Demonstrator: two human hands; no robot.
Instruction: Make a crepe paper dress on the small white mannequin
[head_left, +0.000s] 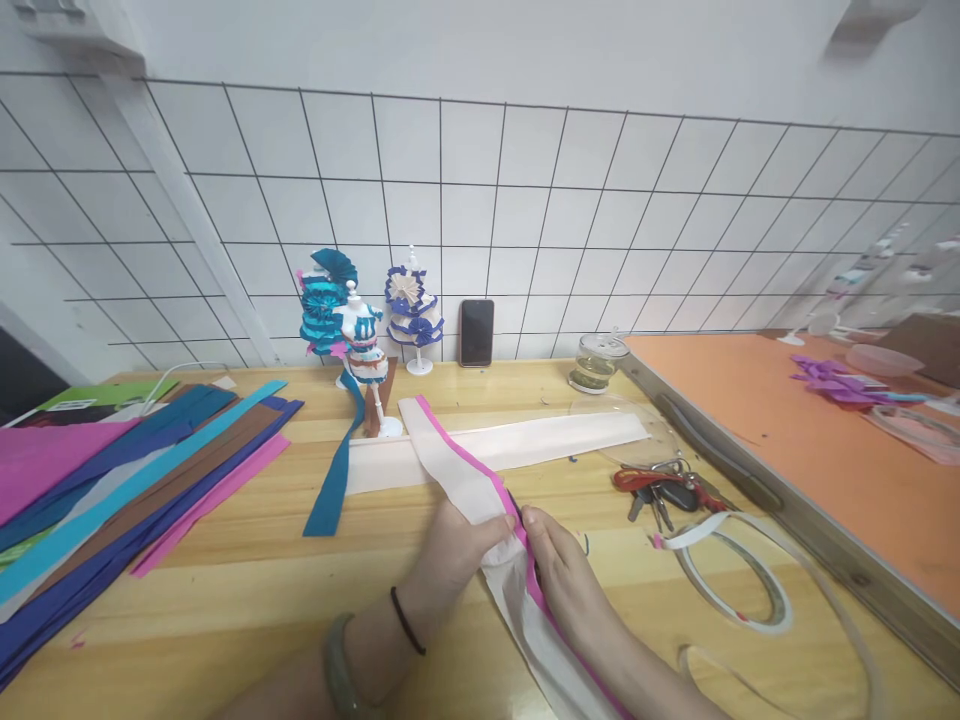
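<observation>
The white paper strip [480,490] with its pink edge strip [480,468] runs from far left to near right across the counter [247,590], passing between your hands. Your left hand [457,545] pinches its white side and your right hand [562,570] pinches the pink edge, equally close. Keys [660,490] and a tape ring [739,590] lie right; bare counter lies left.

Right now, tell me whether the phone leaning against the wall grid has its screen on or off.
Off. The phone stands upright against the wall grid, and its screen is plain black with nothing lit.
</observation>
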